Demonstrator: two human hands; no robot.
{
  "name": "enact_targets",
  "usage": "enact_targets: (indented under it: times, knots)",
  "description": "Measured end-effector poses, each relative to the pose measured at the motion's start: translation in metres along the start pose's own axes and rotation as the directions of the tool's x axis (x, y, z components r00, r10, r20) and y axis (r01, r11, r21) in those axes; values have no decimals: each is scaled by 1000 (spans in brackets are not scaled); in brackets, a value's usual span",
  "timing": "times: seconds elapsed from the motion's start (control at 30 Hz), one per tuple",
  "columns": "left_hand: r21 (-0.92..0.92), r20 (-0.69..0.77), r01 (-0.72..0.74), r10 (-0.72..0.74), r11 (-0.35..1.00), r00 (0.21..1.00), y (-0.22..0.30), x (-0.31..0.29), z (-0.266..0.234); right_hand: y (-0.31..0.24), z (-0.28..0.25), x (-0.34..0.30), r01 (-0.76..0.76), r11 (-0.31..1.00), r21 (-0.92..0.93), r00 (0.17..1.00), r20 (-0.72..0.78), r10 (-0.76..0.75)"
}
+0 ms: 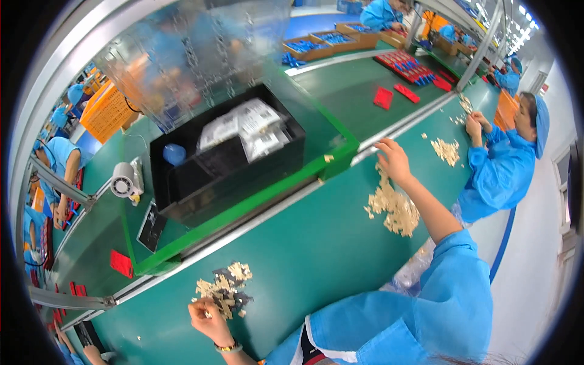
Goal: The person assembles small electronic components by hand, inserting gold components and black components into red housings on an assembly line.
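Note:
My left hand (210,321) is closed, its fingertips pinched together at the near edge of a heap of small beige pieces (220,292). Dark grey flat pieces (242,299) lie mixed in with that heap. Whatever the left fingers hold is too small to make out. Farther right, my right hand (395,163) reaches over the green worktop, fingers bent loosely and apart, with nothing visible in them. Just below its wrist spreads a bigger heap of beige pieces (392,210).
A black bin (225,176) with white packets stands on a green-edged shelf beyond the worktop. Next to it are a small white fan (123,180) and a phone-like dark slab (151,226). A co-worker (502,161) in blue sits at the right beside another beige heap (446,152).

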State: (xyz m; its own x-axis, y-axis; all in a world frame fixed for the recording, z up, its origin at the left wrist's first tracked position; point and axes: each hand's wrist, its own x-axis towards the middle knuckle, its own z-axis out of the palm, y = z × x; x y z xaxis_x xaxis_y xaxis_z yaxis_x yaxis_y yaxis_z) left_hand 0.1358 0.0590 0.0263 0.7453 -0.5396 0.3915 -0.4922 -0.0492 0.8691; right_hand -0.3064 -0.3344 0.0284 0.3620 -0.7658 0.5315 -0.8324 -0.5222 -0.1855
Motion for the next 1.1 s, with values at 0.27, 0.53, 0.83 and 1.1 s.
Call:
enact_targets:
  times: [0.27,0.53,0.83,1.1]
  knots:
    - [24,-109,231,-227,973,968,7,-4,-7,136,95,39,-259,966,-4,963,-78,258]
    - [109,73,238,-246,965,966,53,-19,14,262,134,75,-377,909,-178,926,-96,365]
    - [131,125,32,-48,991,991,64,-39,44,306,139,118,-548,758,-353,833,-144,535]
    - [214,268,-38,-21,976,963,92,-60,69,304,135,131,-569,597,-565,778,-135,613]
